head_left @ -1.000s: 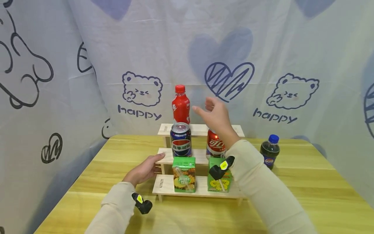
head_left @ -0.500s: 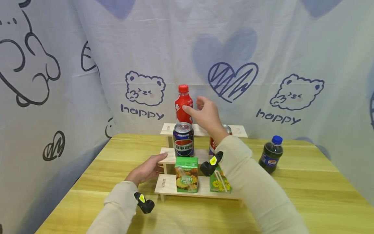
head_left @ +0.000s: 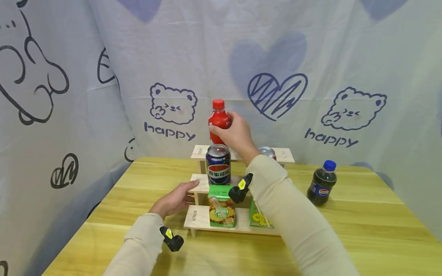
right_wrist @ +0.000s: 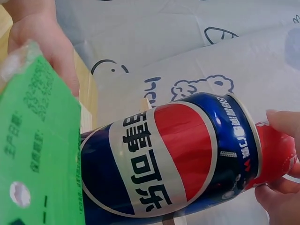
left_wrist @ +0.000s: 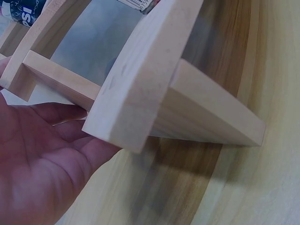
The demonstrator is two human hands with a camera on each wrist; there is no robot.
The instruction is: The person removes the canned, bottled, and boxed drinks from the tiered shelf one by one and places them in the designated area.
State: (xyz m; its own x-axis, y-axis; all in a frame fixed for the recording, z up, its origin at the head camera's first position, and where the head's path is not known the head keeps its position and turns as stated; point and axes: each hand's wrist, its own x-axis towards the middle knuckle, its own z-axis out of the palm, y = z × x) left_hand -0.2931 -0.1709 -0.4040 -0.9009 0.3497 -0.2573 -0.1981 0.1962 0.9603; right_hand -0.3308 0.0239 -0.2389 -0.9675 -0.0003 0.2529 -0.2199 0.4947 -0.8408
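Note:
On the top tier of the three-tier wooden stand (head_left: 198,221) stands a red plastic bottle (head_left: 218,117). My right hand (head_left: 237,133) holds it by the body, thumb across the front and fingers round the right side. In the right wrist view, the red bottle (right_wrist: 274,154) shows between thumb and fingers, partly behind a blue Pepsi can (right_wrist: 164,159). My left hand (head_left: 175,199) grips the left end of the middle tier, thumb on top and fingers below. In the left wrist view, the left hand's fingers (left_wrist: 70,124) reach beneath the wood.
On the middle tier are the Pepsi can (head_left: 219,166) and a red can (head_left: 266,151), mostly hidden by my right arm. A green drink carton (head_left: 222,211) and a yellow-flowered carton (head_left: 258,217) occupy the bottom tier. A blue-capped Pepsi bottle (head_left: 322,184) stands at right.
My right hand has moved left to the red bottle and closed round it. The left hand keeps its place on the stand. The head view has shifted slightly.

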